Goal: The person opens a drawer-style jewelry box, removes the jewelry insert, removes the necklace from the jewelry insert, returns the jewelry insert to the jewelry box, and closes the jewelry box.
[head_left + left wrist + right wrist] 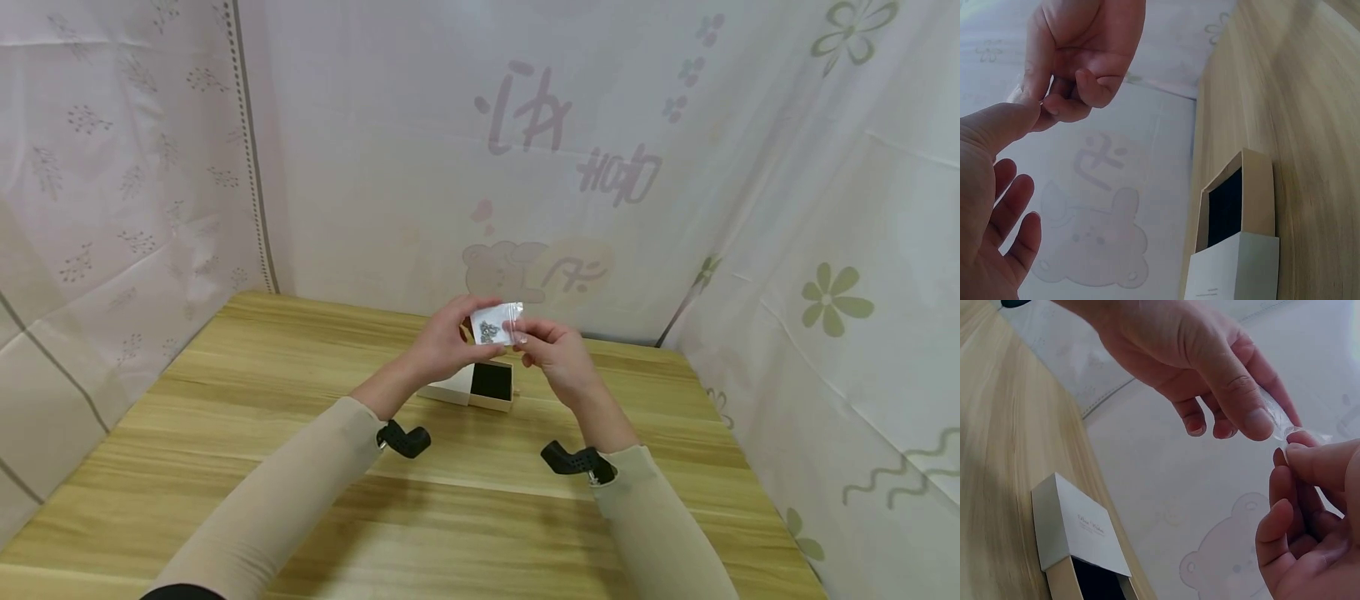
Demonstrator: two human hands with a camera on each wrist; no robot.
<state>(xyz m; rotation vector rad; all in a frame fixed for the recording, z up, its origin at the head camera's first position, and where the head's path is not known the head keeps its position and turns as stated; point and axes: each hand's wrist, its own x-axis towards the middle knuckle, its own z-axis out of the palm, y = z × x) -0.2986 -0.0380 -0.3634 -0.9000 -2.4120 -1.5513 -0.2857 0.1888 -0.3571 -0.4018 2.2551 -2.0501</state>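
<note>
A small clear zip bag (pixel 487 315) with little metallic pieces inside is held up above the table in the head view. My left hand (pixel 438 343) grips its left side between thumb and forefinger. At the zip end, my right hand (pixel 561 357) pinches the bag's edge. From the right wrist, the clear plastic (pixel 1280 417) shows between both hands' fingertips; the metallic pieces are hidden there. Beneath the hands lies a box with a white sleeve (pixel 452 387) and a drawer (pixel 492 403) slid partway out, its inside black.
The wooden table (pixel 465 517) carries the box towards its back edge. Printed curtains (pixel 360 167) hang behind the table and along both sides. A black wrist mount (pixel 405 439) juts from the left sleeve, another mount (pixel 570 458) from the right one.
</note>
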